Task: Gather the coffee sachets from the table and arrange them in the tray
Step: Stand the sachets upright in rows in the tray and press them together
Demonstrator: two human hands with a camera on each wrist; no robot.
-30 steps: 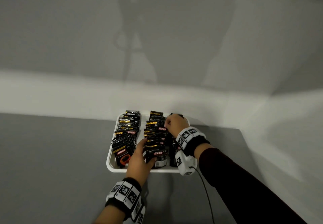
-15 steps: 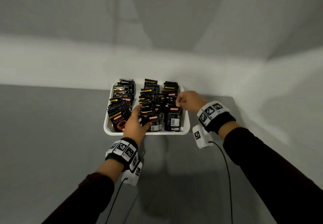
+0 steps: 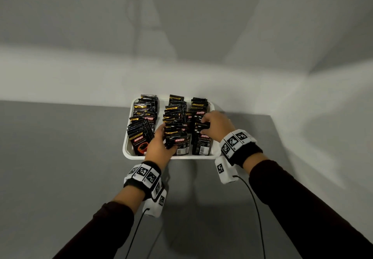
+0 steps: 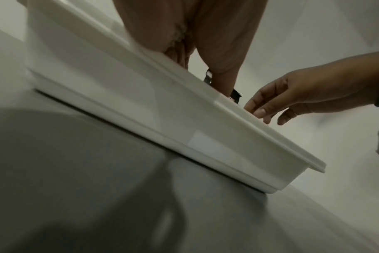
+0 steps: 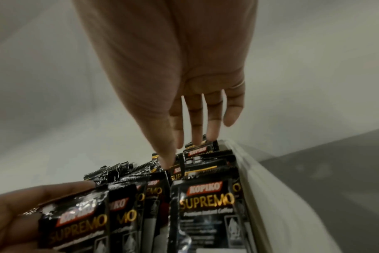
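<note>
Table: grey top, set against a pale wall; carries the tray near its far right corner.
Tray: white, shallow, rimmed, flat on the table. Left wrist view shows its near wall resting on the grey surface.
Sachets: black packs printed KOPIKO SUPREMO, all inside the tray, standing on edge in three front-to-back rows – left, middle, right. None seen on the table in any view.
Left row: leans toward the near wall; front pack shows an orange cup picture. No hand on it.
Middle row: front pack faces the camera, label readable.
Right row: front pack upright, barcode at its bottom edge; right wrist view shows the row just beside the tray's right wall.
Left hand: at the near end of the middle row, fingers on the row's left side, thumb curled over the front pack – gripping that end. Right wrist view shows the thumb pressed on a pack's top corner.
Right hand: over the right row, fingers bent down onto the pack tops. Right wrist view shows the fingertips among the tops, fingers nearly straight and slightly spread; whether any pack is pinched cannot be told.
Wristbands: black with white marker squares, one on each wrist, cables trailing toward the body.
</note>
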